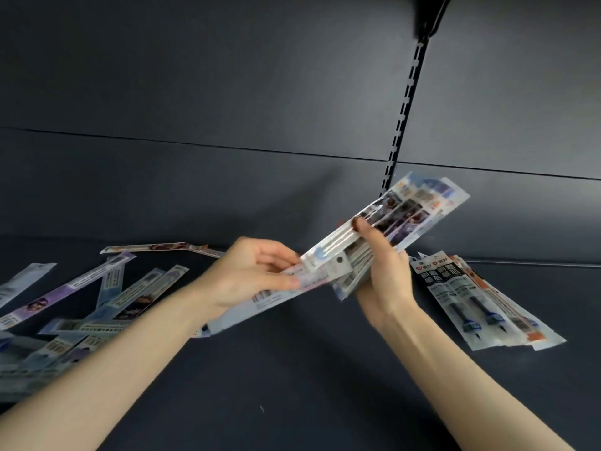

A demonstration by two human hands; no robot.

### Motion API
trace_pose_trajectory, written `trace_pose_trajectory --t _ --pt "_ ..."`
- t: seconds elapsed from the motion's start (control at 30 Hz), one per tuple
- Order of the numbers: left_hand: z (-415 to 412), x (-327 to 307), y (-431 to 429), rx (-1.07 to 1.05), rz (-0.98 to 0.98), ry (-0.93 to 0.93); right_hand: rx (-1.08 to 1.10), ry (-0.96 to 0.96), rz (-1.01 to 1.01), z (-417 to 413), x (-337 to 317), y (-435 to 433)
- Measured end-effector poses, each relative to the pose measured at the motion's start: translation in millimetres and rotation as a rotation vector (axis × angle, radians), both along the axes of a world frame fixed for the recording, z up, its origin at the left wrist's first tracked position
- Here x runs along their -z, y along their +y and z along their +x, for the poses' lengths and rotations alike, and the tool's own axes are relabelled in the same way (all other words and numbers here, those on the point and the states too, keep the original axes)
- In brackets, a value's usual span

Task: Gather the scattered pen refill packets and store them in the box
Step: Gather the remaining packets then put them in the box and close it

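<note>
My right hand (385,275) grips a fanned stack of pen refill packets (419,206) that points up and to the right, thumb across its front. My left hand (250,271) pinches a single long packet (276,297) against the lower end of that stack. Several loose packets (107,294) lie scattered on the dark shelf (292,369) at the left. A small pile of packets (481,301) rests on the shelf to the right of my right hand. No box is visible.
The dark back panel (227,125) of the shelving rises behind the packets. A slotted upright rail (405,109) runs up it right of centre. A dark bracket (429,14) sticks out at the top.
</note>
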State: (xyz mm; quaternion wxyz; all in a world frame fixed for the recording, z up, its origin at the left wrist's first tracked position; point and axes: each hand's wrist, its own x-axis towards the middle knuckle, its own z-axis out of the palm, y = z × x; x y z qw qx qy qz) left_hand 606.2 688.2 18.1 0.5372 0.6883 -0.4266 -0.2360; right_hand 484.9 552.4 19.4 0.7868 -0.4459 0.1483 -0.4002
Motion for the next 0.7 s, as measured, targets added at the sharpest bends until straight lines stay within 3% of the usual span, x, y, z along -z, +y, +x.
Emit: trace_pose_trajectory --t 0.07,0.17,0.3,0.4,0.7 --pt "11 -3 6 -0.113 -0.006 -0.017 0.018 -0.077 0.026 -2 -4 -6" --pt "23 -5 11 -0.326 -0.191 0.160 0.003 -0.011 -0.013 -2 -1 -8" --pt "14 -8 8 -0.259 -0.341 0.401 -0.148 0.178 -0.262 6 14 5" --pt "5 -6 3 -0.226 -0.330 0.351 -0.245 0.240 -0.412 8 18 15" --pt "-2 1 -2 -0.165 -0.387 0.228 -0.472 0.286 -0.477 9 22 22"
